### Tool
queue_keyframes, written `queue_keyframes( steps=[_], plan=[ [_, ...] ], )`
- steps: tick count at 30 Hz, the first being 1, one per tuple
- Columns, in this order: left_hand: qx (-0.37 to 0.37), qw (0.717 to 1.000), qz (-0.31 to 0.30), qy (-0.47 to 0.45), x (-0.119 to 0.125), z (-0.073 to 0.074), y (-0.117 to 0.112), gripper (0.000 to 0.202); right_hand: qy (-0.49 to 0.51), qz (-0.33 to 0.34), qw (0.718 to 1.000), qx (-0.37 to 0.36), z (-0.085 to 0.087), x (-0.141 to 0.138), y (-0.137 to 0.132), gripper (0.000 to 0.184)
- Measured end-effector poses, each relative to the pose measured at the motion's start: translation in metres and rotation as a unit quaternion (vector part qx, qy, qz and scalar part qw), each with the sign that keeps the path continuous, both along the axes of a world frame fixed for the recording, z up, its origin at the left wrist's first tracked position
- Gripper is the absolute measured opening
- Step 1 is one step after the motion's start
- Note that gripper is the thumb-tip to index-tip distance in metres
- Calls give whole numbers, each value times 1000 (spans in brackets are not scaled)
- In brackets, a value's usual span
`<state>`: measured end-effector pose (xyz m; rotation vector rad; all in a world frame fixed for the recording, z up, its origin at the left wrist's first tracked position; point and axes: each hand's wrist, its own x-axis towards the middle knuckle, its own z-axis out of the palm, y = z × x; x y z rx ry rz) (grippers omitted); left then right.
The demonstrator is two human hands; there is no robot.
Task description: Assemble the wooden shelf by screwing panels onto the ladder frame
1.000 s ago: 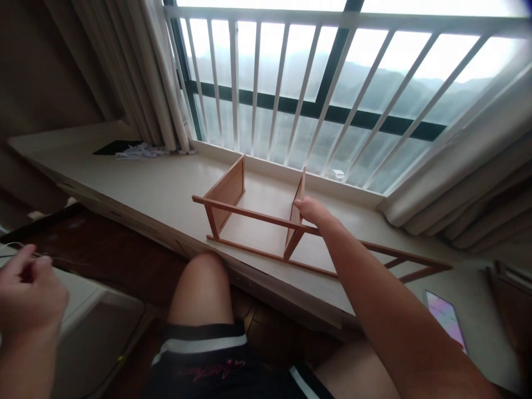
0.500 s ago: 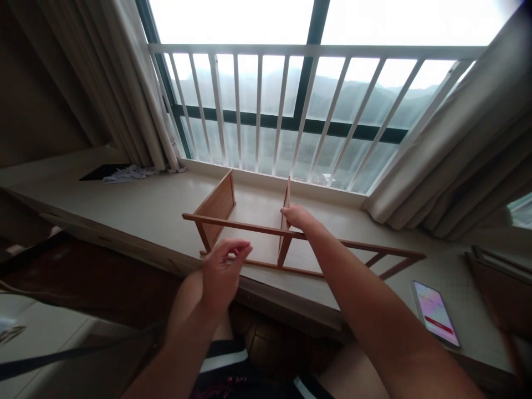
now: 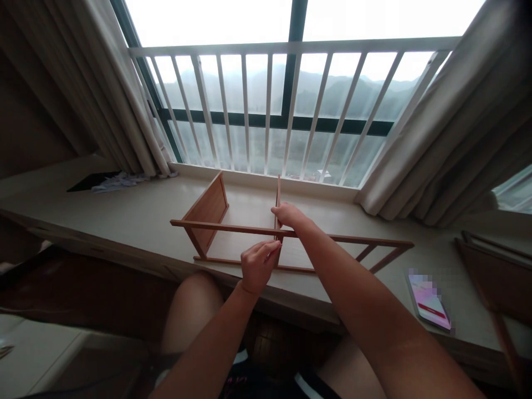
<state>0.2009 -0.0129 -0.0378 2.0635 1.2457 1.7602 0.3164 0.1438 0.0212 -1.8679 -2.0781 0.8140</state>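
Note:
A brown wooden rack [image 3: 224,226] lies on its side across the white window ledge, with long rails joining its boards. The left end board [image 3: 209,213] stands on edge, tilted in view. My right hand [image 3: 291,215] grips the middle board [image 3: 277,194], thumb on its left face, fingers mostly hidden behind. Against the lower part of that board, just below the upper rail, my left hand [image 3: 258,263] has its thumb and fingertips pinched together. Whatever is between those fingertips, if anything, is too small to make out.
The white ledge [image 3: 137,213] runs beneath a window with a white railing [image 3: 268,116]. A lit phone [image 3: 430,305] lies to the right, near a dark brown wooden piece [image 3: 494,271]. White cloth [image 3: 118,182] rests on a black flat thing at the left. Curtains hang at both sides.
My left hand has moved right and a little up, from open space between the boards to the middle board. My right hand keeps its grip. The view has shifted slightly.

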Motion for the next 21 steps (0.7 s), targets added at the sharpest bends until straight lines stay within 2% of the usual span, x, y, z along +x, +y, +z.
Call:
queue_keyframes(
  steps=[11,21],
  plan=[
    [15,999,9,36,0,-4,17,14,4,0,1000,-2,1,0,-1,33],
    [6,999,23,43,0,-2,20,15,-2,-9,1000,-3,1,-1,-1,33]
  ],
)
